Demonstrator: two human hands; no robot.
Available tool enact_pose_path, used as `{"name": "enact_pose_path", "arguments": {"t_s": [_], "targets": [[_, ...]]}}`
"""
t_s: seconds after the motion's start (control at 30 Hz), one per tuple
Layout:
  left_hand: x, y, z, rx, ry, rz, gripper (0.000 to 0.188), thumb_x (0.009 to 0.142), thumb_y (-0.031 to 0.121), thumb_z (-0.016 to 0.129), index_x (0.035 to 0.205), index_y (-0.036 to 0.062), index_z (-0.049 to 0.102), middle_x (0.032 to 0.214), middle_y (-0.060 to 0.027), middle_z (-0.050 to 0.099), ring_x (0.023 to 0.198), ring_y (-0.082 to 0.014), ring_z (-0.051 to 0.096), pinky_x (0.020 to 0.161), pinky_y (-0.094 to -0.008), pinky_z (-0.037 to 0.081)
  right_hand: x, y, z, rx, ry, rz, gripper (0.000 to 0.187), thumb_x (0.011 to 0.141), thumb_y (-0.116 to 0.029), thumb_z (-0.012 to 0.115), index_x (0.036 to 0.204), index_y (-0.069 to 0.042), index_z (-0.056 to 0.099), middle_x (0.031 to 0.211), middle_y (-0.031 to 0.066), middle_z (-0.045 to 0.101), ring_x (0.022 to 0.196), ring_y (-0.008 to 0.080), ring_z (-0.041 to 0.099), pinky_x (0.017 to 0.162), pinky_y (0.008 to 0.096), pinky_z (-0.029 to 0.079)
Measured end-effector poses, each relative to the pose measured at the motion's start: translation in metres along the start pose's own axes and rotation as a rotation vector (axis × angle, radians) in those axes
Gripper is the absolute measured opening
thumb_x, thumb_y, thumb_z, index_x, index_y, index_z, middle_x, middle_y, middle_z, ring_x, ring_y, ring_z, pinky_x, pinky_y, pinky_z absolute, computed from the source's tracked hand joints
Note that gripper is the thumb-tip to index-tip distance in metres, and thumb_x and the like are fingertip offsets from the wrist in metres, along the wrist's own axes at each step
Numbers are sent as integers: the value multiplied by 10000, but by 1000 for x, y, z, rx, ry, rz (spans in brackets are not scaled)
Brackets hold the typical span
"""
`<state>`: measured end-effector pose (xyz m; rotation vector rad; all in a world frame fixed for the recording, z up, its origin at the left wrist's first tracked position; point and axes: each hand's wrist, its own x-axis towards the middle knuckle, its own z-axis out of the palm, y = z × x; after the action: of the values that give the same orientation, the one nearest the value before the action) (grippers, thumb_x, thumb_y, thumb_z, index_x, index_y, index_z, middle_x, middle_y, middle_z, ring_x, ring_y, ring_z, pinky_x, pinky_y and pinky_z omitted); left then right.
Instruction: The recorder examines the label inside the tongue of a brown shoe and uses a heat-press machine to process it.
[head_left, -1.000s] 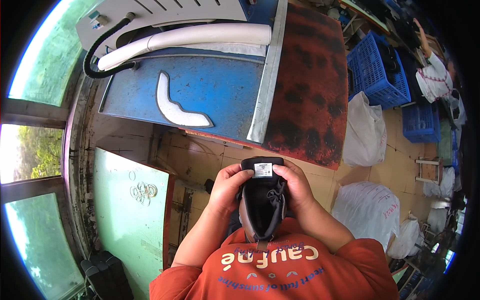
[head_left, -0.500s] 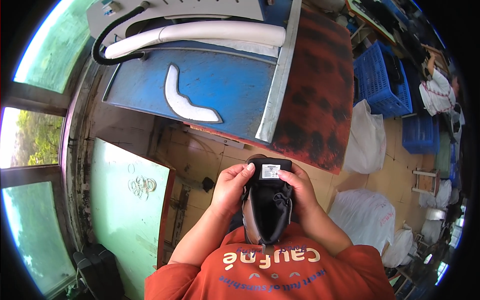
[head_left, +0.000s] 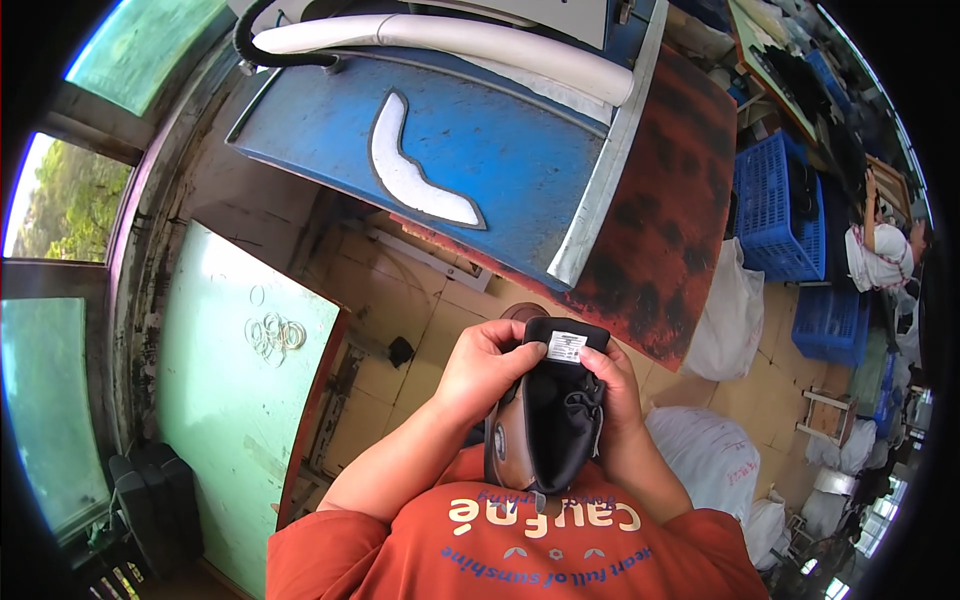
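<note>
My one view sits on the head, facing steeply down and close over my own chest, with the blue work table (head_left: 500, 160) far ahead and tiled floor (head_left: 420, 330) below.

The shoe (head_left: 548, 420) is black inside, with a brown outer side and a small white label on its tongue. The shirt (head_left: 520, 540) is orange with white lettering. The table (head_left: 470, 150) is blue, carrying a white curved patch edged in grey; its end panel (head_left: 670, 210) is rust-red blotched with black (a mottled pattern). The board (head_left: 235, 400) is pale green. The crates (head_left: 785, 205) are blue, the sacks (head_left: 720, 310) white, the floor tiles (head_left: 420, 310) tan.
</note>
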<state>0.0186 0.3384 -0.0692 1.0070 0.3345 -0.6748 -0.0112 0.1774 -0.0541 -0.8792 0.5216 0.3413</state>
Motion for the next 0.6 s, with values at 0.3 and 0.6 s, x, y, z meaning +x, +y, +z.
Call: {"name": "enact_pose_path", "arguments": {"t_s": [0.3, 0.6], "targets": [[2, 1, 1, 62, 13, 42, 94, 767, 10, 593, 854, -22, 595, 816, -45, 615, 713, -87, 562, 680, -221, 465, 1, -3, 3, -8, 9, -20, 241, 778, -131, 563, 979, 1, 564, 904, 88, 609, 793, 154, 597, 737, 267, 485], [27, -35, -13, -19, 86, -106, 93, 781, 55, 589, 828, -25, 600, 783, -66, 617, 677, -112, 567, 659, -236, 468, 16, 31, -30, 87, 90, 38, 290, 843, -205, 489, 1048, -3, 525, 958, 91, 591, 861, 162, 574, 784, 288, 455]]}}
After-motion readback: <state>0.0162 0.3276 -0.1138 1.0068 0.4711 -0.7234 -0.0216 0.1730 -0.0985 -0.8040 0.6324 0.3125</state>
